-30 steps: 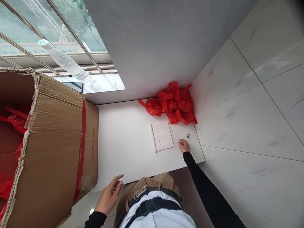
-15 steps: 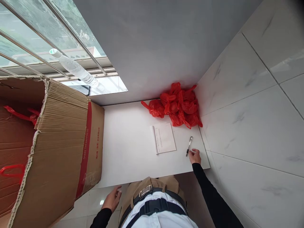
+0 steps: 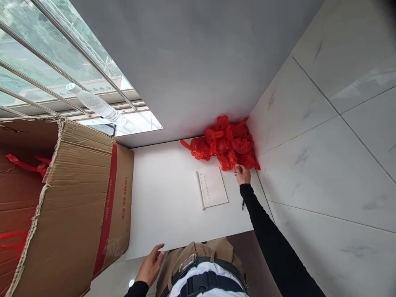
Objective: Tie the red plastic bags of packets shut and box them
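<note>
Fingers of the left hand [image 3: 150, 266] are loosely curled with the thumb apart, holding nothing, on the near side of the notebook [image 3: 214, 188] and to its left, beside the belt buckle [image 3: 188, 262]. The white table [image 3: 161, 194] spreads under the notebook, its near edge at the trousers [image 3: 192, 249]. Left of the notebook, a tall cardboard carton [image 3: 74, 198] closes off that side; its wall partly hides red plastic [image 3: 27, 163] inside. To the notebook's right lies a pen [image 3: 243, 205], mostly covered by the black right sleeve [image 3: 272, 239]. Past the notebook's far right corner, the right hand [image 3: 243, 175] has its fingertips drawn together at the front of the red bags [image 3: 232, 144]; I cannot tell whether they pinch the plastic. The bags are heaped beyond the notebook, against the grey wall [image 3: 192, 62] and the tiled wall [image 3: 324, 165]. Farther off, to the notebook's left, a clear bottle [image 3: 99, 108] stands before the window bars [image 3: 66, 68].
</note>
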`<action>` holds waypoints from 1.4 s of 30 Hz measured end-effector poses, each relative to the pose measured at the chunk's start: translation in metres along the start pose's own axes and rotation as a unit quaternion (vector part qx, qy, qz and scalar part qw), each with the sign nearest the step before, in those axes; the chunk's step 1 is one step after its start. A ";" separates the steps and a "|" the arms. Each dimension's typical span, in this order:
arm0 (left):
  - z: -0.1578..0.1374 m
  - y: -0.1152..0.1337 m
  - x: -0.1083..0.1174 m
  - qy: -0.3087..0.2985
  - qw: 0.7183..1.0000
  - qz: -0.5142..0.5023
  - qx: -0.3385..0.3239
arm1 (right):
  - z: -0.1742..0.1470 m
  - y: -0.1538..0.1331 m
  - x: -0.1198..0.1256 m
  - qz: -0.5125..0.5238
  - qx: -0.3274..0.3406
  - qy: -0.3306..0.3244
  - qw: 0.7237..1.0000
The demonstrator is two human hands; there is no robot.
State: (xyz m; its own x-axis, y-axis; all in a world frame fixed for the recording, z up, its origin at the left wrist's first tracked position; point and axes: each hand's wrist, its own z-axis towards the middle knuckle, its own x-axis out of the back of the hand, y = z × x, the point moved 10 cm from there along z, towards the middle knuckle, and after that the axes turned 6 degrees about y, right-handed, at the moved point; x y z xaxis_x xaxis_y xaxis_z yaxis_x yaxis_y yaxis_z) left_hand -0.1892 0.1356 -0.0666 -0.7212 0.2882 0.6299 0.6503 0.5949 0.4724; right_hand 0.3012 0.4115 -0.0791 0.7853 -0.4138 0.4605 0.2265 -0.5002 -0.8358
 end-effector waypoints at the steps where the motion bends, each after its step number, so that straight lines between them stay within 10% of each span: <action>1: -0.002 0.003 0.001 0.000 1.000 0.000 -0.001 | -0.005 -0.011 0.001 0.016 0.007 -0.005 1.000; 8: 0.008 0.079 0.003 -0.038 0.996 -0.031 -0.075 | -0.121 -0.084 0.009 0.094 0.096 -0.076 0.988; 15: 0.008 0.186 -0.001 -0.031 0.966 -0.081 -0.242 | -0.288 -0.131 -0.045 0.075 0.190 -0.296 0.933; 26: 0.010 0.129 0.030 -0.047 0.957 -0.183 -0.219 | -0.329 -0.071 -0.089 -0.081 0.242 -0.352 0.901; 34: 0.023 0.080 0.055 -0.006 0.970 -0.209 -0.127 | -0.311 -0.079 -0.080 -0.100 0.249 -0.274 0.924; 42: -0.003 0.116 0.065 -0.052 0.945 -0.222 -0.236 | -0.332 -0.102 -0.102 -0.097 0.297 -0.305 0.900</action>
State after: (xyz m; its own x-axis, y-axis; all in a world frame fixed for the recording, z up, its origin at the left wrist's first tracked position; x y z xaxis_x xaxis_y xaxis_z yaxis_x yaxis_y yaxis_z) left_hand -0.1604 0.2212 0.0309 -0.9513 0.1758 0.2534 0.2952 0.2806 0.9133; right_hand 0.0069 0.2521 0.0587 0.8272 0.2220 0.5162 0.5184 0.0526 -0.8535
